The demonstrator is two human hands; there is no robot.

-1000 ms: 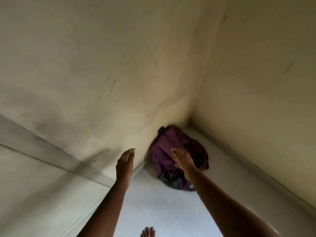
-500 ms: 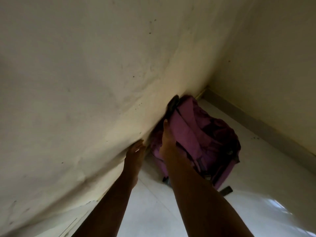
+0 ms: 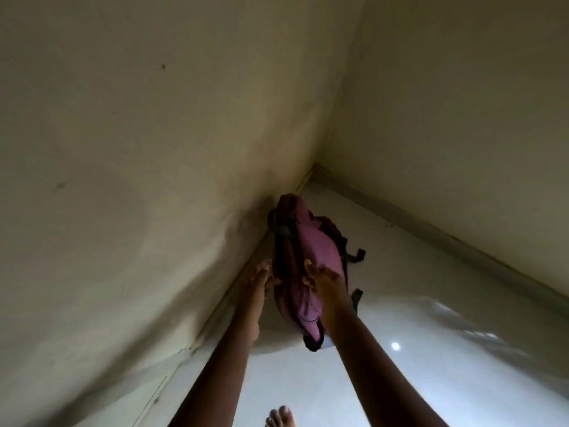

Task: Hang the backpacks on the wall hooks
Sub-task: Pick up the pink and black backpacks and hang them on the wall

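A purple backpack (image 3: 311,251) with dark straps is up off the white floor, close to the left wall near the room's corner. My left hand (image 3: 258,280) grips its left side by the dark straps. My right hand (image 3: 324,283) clasps the front of the purple fabric. Loose black strap ends dangle on the backpack's right side. No wall hook is in view.
Two cream walls (image 3: 154,149) meet in a corner behind the backpack. A grey skirting (image 3: 431,232) runs along the right wall's base. The glossy white floor (image 3: 431,349) reflects light. My bare foot (image 3: 280,418) shows at the bottom edge.
Both hands reached down to the backpack lying in the corner, took hold of it, and have lifted it off the floor beside the left wall.
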